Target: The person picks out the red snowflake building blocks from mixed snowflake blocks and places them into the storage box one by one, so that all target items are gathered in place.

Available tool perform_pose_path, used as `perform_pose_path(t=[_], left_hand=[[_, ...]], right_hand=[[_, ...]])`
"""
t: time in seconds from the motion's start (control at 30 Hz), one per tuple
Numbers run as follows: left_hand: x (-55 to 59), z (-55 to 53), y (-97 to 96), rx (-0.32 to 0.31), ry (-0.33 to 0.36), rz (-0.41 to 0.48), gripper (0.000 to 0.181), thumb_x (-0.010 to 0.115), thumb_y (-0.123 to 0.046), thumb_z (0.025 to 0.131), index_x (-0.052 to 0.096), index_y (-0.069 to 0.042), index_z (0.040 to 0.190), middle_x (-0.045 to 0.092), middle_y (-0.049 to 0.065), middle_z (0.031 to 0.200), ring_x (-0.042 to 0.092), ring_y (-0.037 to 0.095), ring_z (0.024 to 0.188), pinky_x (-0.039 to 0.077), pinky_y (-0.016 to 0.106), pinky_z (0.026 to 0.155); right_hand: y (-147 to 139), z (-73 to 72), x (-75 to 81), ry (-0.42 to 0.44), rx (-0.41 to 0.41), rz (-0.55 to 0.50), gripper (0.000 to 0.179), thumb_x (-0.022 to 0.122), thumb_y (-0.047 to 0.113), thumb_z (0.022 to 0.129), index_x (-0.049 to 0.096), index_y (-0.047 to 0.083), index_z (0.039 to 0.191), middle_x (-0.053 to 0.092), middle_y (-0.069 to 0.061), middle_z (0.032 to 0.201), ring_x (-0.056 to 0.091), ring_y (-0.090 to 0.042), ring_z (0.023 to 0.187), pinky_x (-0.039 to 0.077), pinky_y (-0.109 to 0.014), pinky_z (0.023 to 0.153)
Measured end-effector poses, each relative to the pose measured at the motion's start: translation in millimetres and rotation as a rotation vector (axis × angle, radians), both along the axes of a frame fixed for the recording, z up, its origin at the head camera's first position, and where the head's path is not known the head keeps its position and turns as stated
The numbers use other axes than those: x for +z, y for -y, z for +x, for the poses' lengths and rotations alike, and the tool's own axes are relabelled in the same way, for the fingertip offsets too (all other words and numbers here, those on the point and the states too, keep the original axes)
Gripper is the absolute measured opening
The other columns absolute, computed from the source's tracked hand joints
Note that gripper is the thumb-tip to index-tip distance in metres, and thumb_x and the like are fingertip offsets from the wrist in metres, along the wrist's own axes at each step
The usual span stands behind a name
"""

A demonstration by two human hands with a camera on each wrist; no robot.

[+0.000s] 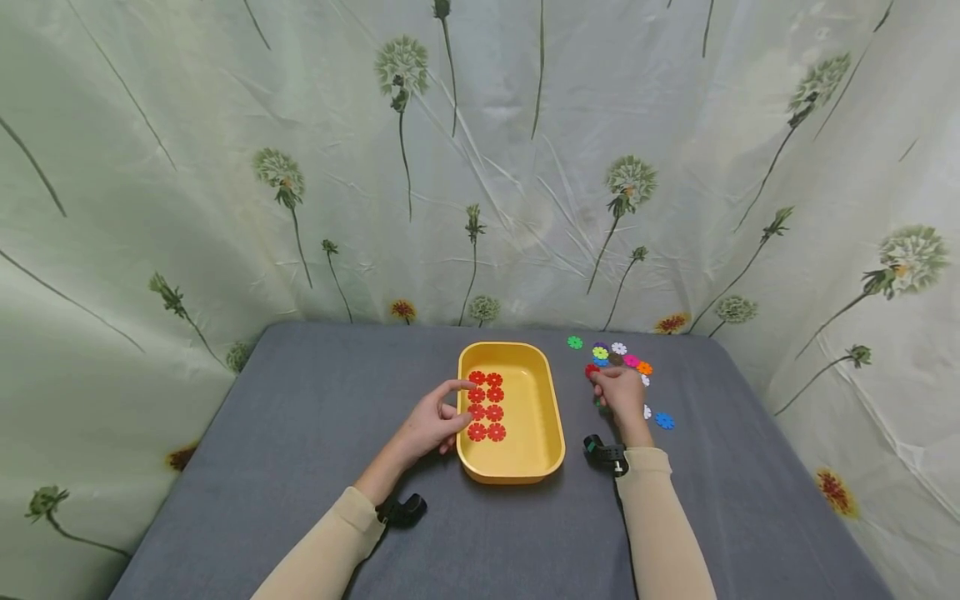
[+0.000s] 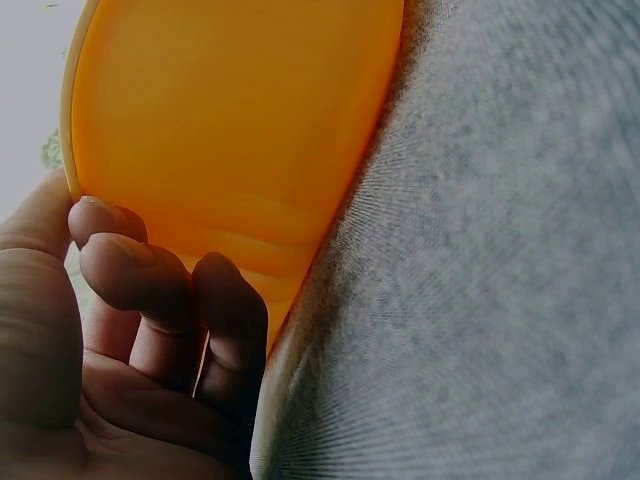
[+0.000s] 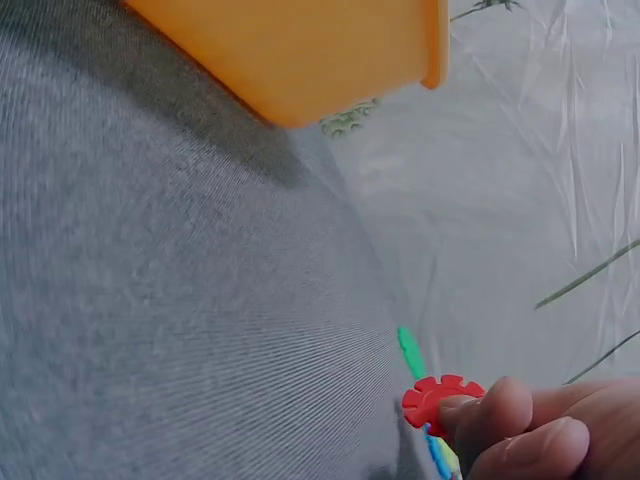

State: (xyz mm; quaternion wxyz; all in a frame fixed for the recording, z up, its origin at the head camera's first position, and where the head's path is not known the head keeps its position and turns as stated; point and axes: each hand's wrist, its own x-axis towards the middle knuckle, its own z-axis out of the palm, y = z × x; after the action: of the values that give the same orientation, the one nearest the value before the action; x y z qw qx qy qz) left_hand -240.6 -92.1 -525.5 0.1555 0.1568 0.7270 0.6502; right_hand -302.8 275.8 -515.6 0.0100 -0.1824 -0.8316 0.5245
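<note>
A yellow plastic tray (image 1: 528, 417) stands mid-table, with several red snowflake discs (image 1: 495, 413) laid in two columns along its left side. My left hand (image 1: 431, 425) holds the tray's left rim; thumb and index finger reach over it, while the other fingers curl against the outer wall (image 2: 240, 130), as the left wrist view shows. To the tray's right, my right hand (image 1: 621, 392) pinches a red snowflake disc (image 3: 430, 402) between thumb and fingers. That disc looks lifted above the loose pile, though part of the pile is hidden by the hand.
Several loose discs lie around the right hand: a green disc (image 1: 574, 342), a white disc (image 1: 618, 348), an orange disc (image 1: 645, 367) and a blue disc (image 1: 665, 421) among them. The grey table (image 1: 315, 433) meets a flower-print curtain (image 1: 525, 208) behind.
</note>
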Motion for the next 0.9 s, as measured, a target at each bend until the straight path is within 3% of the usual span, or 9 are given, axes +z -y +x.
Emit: perform_pose_path(t=[0.17,0.47,0.9], left_hand=[[-1.0,-0.7,0.0,0.001,-0.006,-0.009,0.056,0.067,-0.011,0.102,0.047,-0.013,0.154,0.057,-0.004,0.057,0.050,0.012,0.044,0.046,0.026,0.045],[-1.5,0.1,0.2,0.006,-0.006,0.009,0.057,0.068,-0.012,0.102,0.045,-0.015,0.154,0.057,-0.002,0.058,0.050,0.013,0.044,0.046,0.027,0.045],[-1.9,-0.3,-0.6,0.018,0.012,0.022,0.059,0.070,-0.014,0.101,0.043,-0.015,0.154,0.059,-0.002,0.059,0.051,0.014,0.043,0.047,0.026,0.044]], right_hand=[[2.7,1.0,7.4,-0.009,0.006,-0.026,0.032,0.068,0.022,0.101,0.072,-0.006,0.115,0.057,0.006,0.056,0.044,-0.005,0.042,0.039,-0.019,0.043],[13.9,9.0,34.3,-0.046,0.047,-0.079,0.037,0.072,0.027,0.100,0.071,-0.005,0.119,0.057,0.002,0.059,0.044,-0.007,0.042,0.038,-0.019,0.043],[50.2,31.7,73.6,-0.163,0.254,-0.145,0.041,0.073,0.031,0.101,0.068,-0.003,0.124,0.052,0.004,0.055,0.037,-0.008,0.039,0.035,-0.021,0.042]])
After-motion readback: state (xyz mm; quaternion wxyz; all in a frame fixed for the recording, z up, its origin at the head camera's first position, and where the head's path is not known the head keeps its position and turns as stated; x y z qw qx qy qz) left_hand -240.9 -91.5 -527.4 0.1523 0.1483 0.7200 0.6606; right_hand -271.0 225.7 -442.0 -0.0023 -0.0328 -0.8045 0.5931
